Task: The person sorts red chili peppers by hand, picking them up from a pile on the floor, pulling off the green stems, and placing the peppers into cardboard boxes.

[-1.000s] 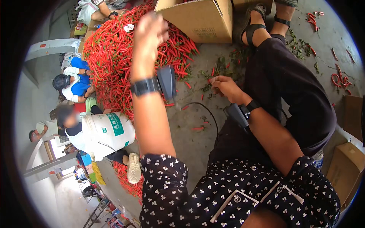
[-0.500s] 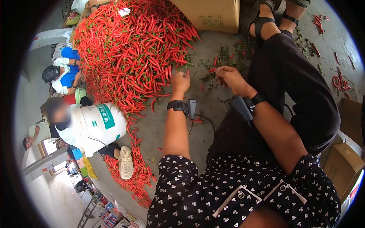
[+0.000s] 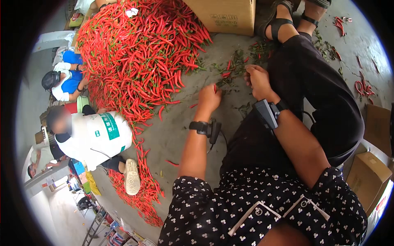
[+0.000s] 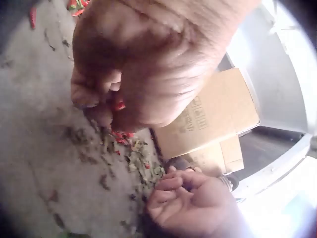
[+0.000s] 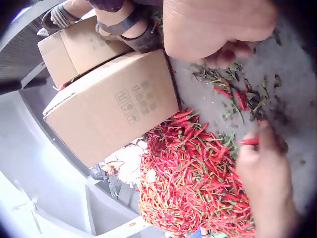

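Note:
My left hand (image 3: 209,98) pinches a red chili, whose red tip (image 3: 215,88) shows at the fingers; in the right wrist view the chili (image 5: 249,141) sticks out sideways from the same hand (image 5: 267,173). Just to the right of it, apart, is my right hand (image 3: 259,82). Its fingers are curled, and in the left wrist view this hand (image 4: 190,203) shows nothing between fingers and thumb. A large heap of red chilies with green stems (image 3: 135,57) lies to the left of both hands. Leaf scraps and a few chilies (image 3: 236,63) lie on the floor beyond them.
A cardboard box (image 3: 225,16) stands behind the heap, with another person's sandalled feet (image 3: 281,22) beside it. At the left, a seated person is by a white bucket (image 3: 108,131). More chilies (image 3: 139,197) trail along the floor, and cardboard boxes (image 3: 369,176) are at the right.
My left hand has come back from over the heap towards my right hand, with a chili in its fingers. My right hand has shifted slightly up and right; the red piece at its fingertips is gone from them.

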Demonstrator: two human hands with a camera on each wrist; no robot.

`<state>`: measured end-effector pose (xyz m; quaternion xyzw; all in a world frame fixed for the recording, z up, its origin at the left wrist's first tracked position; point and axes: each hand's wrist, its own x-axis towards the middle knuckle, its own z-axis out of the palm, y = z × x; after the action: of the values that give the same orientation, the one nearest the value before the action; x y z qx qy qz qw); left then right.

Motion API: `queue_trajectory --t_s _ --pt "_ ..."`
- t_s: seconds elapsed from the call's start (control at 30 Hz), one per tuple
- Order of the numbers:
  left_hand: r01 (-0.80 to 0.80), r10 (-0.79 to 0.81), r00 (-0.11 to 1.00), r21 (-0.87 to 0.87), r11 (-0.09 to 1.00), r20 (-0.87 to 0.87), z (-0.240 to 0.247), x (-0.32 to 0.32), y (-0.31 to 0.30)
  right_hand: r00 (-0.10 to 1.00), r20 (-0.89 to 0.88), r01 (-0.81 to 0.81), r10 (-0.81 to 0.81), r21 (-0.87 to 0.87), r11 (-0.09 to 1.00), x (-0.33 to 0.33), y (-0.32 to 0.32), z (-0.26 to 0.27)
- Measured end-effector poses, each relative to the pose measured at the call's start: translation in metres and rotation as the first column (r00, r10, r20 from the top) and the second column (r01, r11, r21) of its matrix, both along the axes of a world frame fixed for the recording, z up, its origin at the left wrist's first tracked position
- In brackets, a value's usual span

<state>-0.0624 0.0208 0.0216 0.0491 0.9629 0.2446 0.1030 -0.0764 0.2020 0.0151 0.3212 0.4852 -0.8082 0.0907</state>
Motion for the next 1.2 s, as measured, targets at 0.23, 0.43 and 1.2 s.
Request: queue_trajectory --t_s 0.23,0.43,1.2 --pt "-0.025 0.084 0.960 0.218 0.976 -0.268 -0.007 -0.065 0.045 0.998 0.064 0.000 0.001 -0.025 1.000 -0.002 -0.005 -0.002" --pt "0.004 -0.011 0.987 -0.042 0.999 -0.163 -0.016 -0.065 0.053 0.998 0.032 -0.055 0.056 -0.047 0.997 -0.004 0.000 -0.018" --pt "0.144 -0.108 0.943 0.093 0.985 -0.314 -0.016 0.008 0.027 0.964 0.087 -0.262 0.252 0.141 0.955 0.001 0.006 -0.033"
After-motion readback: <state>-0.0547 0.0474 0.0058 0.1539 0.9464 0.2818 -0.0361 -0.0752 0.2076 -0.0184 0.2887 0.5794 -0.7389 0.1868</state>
